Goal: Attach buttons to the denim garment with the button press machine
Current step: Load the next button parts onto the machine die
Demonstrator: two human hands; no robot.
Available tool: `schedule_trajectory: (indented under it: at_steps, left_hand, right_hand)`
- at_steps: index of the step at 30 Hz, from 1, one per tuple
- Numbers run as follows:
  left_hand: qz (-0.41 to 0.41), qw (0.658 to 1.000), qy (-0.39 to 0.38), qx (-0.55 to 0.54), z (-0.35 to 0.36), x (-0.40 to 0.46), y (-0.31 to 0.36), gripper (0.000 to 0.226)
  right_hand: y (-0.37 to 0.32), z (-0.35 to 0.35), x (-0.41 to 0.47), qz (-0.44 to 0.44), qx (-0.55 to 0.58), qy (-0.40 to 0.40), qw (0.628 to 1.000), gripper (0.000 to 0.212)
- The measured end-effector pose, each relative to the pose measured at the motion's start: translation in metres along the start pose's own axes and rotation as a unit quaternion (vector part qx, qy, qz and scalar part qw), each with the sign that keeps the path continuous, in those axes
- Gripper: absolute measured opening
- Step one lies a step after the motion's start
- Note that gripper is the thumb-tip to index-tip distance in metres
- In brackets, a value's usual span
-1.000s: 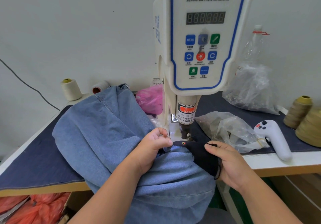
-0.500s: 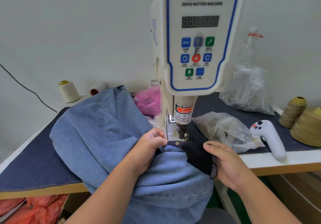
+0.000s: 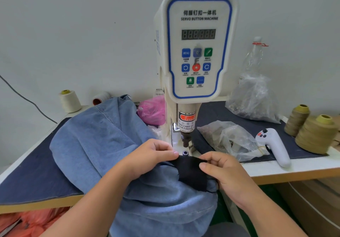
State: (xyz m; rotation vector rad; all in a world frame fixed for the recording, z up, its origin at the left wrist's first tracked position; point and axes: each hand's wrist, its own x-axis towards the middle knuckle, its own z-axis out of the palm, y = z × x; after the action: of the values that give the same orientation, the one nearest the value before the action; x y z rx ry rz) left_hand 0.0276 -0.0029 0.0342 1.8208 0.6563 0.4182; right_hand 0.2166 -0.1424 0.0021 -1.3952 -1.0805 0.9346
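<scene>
A light blue denim garment (image 3: 95,141) is heaped on the table and spills over the front edge. Its dark fabric flap (image 3: 191,172) is stretched between my hands just in front of the white button press machine (image 3: 198,49). My left hand (image 3: 149,157) pinches the flap's left end. My right hand (image 3: 220,170) pinches its right end. The machine's punch (image 3: 185,141) hangs above a small round die (image 3: 185,152), which shows bare just beyond the flap's far edge.
Clear plastic bags (image 3: 228,139) of small parts lie right of the machine, with a white handheld controller (image 3: 274,144) and olive thread cones (image 3: 316,133) beyond. A pink bag (image 3: 152,109), cream thread spools (image 3: 70,101) and a plastic bottle (image 3: 254,56) stand at the back. Orange bags (image 3: 27,222) sit under the table.
Both hands drew the dark flap back toward me, off the die, which now shows bare. The button seen on the flap earlier is out of sight. The camera tilted down.
</scene>
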Motion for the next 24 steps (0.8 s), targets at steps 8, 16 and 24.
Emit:
schedule_trajectory:
  at_steps: [8,16,24]
  left_hand:
    - [0.005,0.995,0.004,0.096,-0.006,-0.015,0.007,0.026]
    - [-0.003,0.971,-0.122,0.206,-0.004,-0.035,0.034,0.019]
    - [-0.144,0.881,-0.116,0.436,0.003,-0.035,0.039,0.021]
  right_hand:
    - [-0.01,-0.002,-0.014,0.038,-0.065,-0.002,0.997,0.022]
    - [-0.011,-0.06,0.014,0.041,-0.316,0.151,0.936,0.018]
    - [-0.028,-0.072,0.059,0.192,-0.524,0.073,0.826,0.03]
